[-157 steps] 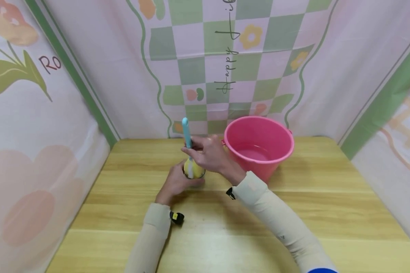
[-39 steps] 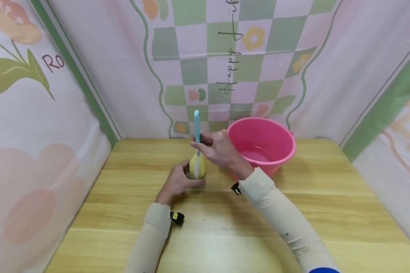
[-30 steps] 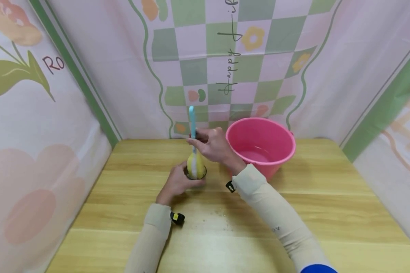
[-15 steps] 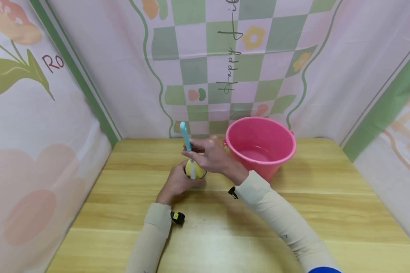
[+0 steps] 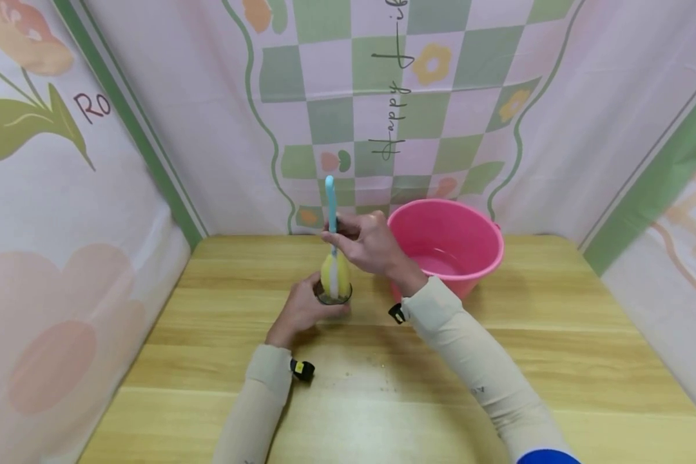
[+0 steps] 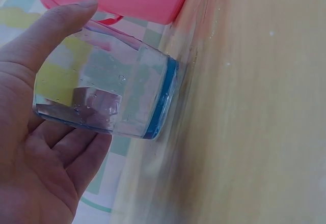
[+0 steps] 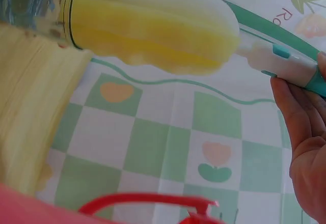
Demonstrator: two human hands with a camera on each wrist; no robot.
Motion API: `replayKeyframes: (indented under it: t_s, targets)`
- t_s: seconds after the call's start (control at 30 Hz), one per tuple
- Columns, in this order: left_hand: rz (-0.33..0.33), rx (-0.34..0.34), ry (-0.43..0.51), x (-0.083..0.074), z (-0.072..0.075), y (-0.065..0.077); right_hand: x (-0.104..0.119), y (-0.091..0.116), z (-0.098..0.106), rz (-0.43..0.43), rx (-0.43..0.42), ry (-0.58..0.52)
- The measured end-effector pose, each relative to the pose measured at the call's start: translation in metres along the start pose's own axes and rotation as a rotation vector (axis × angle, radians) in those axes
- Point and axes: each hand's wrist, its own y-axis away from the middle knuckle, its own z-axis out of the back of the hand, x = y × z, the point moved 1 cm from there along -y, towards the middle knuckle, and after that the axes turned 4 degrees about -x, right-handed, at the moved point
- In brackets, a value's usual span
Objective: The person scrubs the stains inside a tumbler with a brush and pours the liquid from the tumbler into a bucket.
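In the head view my left hand (image 5: 303, 309) holds a clear glass (image 6: 102, 86) upright on the table, thumb on one side and fingers on the other. The left wrist view shows drops on its wall and a bluish base. My right hand (image 5: 372, 245) pinches the light blue handle (image 5: 332, 196) of a sponge cup brush. Its yellow and white sponge head (image 7: 153, 30) stands mostly above the glass rim, with the lower end inside the mouth. The brush is nearly upright. Part of the handle is hidden behind my right fingers.
A pink bucket (image 5: 441, 225) stands to the right of the glass, close to my right forearm, and its handle (image 7: 147, 198) shows in the right wrist view. Small wet spots (image 5: 383, 366) dot the wooden table (image 5: 528, 361). A patterned cloth (image 5: 377, 116) hangs behind.
Over the last second the brush has gone down into the glass, tilting left, then risen again with my right hand, now nearly upright. The left hand and glass have stayed in place.
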Motion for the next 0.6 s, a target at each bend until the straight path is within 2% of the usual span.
replayKeyframes:
  t_s: [0.17, 0.33, 0.6]
  targets:
    - [0.005, -0.008, -0.042, 0.000, 0.000, 0.000, -0.004, 0.001, -0.015, -0.020, 0.008, 0.012]
    - [-0.019, -0.013, -0.061, 0.000, 0.002, 0.000, -0.002, 0.007, -0.024, -0.014, 0.041, 0.051]
    - [-0.019, -0.001, -0.031, 0.001, 0.002, -0.001, 0.006, 0.015, -0.012, -0.005, 0.092, 0.070]
